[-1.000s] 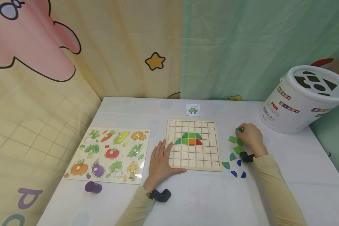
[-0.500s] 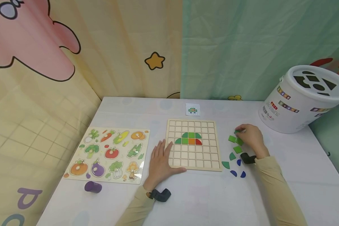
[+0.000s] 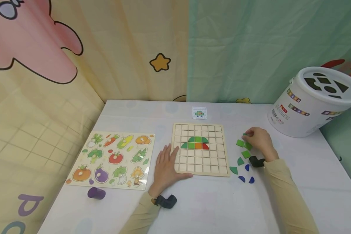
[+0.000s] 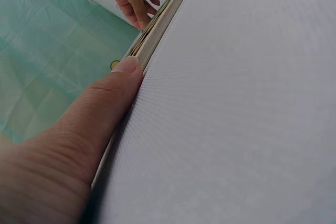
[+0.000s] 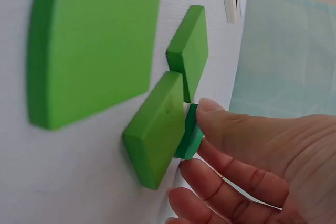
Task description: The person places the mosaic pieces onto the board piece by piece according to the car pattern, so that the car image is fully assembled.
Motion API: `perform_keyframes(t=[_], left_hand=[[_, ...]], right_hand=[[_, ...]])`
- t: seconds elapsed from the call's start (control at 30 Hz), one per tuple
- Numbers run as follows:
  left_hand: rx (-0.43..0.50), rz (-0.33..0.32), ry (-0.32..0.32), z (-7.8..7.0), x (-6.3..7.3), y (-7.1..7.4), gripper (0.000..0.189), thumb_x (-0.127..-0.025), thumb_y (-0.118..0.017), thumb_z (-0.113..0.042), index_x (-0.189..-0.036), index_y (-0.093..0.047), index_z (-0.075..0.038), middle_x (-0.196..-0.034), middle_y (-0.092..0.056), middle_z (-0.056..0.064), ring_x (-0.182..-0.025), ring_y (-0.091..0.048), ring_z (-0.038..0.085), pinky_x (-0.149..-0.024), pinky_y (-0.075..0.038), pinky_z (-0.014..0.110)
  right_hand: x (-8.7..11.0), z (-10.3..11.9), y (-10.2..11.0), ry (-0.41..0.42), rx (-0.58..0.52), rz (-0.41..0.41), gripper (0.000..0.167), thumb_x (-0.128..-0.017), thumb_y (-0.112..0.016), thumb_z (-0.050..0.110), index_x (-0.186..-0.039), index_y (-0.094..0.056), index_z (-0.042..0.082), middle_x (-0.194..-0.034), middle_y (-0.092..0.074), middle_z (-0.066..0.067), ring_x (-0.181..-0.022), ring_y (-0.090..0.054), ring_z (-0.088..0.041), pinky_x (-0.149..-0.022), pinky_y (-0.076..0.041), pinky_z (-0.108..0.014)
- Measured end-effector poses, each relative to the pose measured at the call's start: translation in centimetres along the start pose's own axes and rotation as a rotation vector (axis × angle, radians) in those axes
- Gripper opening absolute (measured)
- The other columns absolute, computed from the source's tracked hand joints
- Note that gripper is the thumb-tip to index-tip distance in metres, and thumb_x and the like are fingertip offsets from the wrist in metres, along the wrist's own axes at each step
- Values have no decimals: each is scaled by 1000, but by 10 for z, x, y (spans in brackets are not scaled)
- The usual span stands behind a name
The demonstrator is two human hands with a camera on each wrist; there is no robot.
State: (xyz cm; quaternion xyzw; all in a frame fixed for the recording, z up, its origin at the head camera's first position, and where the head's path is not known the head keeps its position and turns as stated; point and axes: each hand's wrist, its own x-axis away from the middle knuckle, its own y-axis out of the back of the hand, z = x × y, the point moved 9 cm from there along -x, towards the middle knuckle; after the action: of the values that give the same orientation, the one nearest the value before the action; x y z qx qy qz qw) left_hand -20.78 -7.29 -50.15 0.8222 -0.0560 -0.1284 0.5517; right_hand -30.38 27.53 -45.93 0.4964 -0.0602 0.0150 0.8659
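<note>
My left hand [image 3: 165, 167] rests spread at the lower left corner of a wooden grid board [image 3: 182, 166], fingers over its left side. In the left wrist view the thumb [image 4: 100, 103] lies along the board's front edge. Green, orange and red tiles form a domed shape on the grid. To the right of the board, my right hand [image 3: 259, 141] pinches a dark green tile [image 5: 190, 135] between thumb and fingers; its shape is partly hidden. Bright green square tiles [image 5: 157, 129] lie right beside the fingertips.
Dark green quarter-circle tiles [image 3: 233, 170] and blue half-circle tiles [image 3: 241, 179] lie nearer me. A small pattern card [image 3: 199, 113] is behind the board. A vegetable puzzle [image 3: 111, 161] and purple cylinder [image 3: 96, 193] are at left, a white bucket [image 3: 307, 107] at back right.
My right thumb and fingers have drawn in on the dark green tile, which has shifted slightly left and is now more covered. The left hand stays put on the board.
</note>
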Motion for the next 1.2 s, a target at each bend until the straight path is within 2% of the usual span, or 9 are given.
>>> perform_keyframes(t=[0.27, 0.53, 0.67, 0.9, 1.07, 1.2], left_hand=[[4, 9, 3, -1, 0, 0, 118, -60, -64, -81, -150, -27, -14, -156, -15, 14, -143, -6, 27, -114, -5, 40], [7, 6, 3, 0, 0, -1, 118, -59, -64, -80, -150, -28, -14, -156, -15, 14, -143, -5, 27, -114, -5, 40], [10, 9, 4, 0, 0, 0, 118, -59, -65, -80, -150, -28, -13, -156, -15, 14, -143, -6, 27, -114, -5, 40], [17, 13, 8, -1, 1, 0, 118, -60, -66, -79, -150, -27, -13, -156, -15, 14, -143, -6, 27, -114, -4, 40], [19, 14, 11, -1, 0, 0, 118, -60, -66, -79, -150, -27, -13, -156, -14, 14, -143, -5, 27, -114, -4, 40], [16, 10, 7, -1, 0, 1, 118, -60, -66, -79, -150, -28, -12, -156, -15, 14, -143, -5, 27, -114, -4, 40]], right_hand=[[-5, -3, -2, -59, 13, 62, 28, -89, -66, 17, -102, -56, -5, -94, -57, -21, -82, -51, -34, -72, -45, -44], [-1, -6, -1, -49, 13, 24, 26, -87, -68, 19, -99, -54, 1, -92, -59, -18, -78, -52, -32, -67, -42, -40], [4, -3, 3, -13, 15, -17, 22, -87, -68, 17, -96, -56, 1, -85, -59, -15, -74, -51, -30, -64, -40, -38], [19, 15, 8, 72, 1, -125, 27, -87, -68, 14, -107, -60, -2, -85, -61, -15, -68, -54, -26, -56, -41, -33], [29, 39, 0, 172, -29, -150, 20, -86, -70, 14, -96, -63, -1, -79, -63, -11, -60, -52, -21, -49, -40, -30], [33, 57, -11, 225, -50, -140, 17, -84, -72, 16, -91, -64, 2, -78, -63, -7, -62, -52, -20, -50, -39, -30]])
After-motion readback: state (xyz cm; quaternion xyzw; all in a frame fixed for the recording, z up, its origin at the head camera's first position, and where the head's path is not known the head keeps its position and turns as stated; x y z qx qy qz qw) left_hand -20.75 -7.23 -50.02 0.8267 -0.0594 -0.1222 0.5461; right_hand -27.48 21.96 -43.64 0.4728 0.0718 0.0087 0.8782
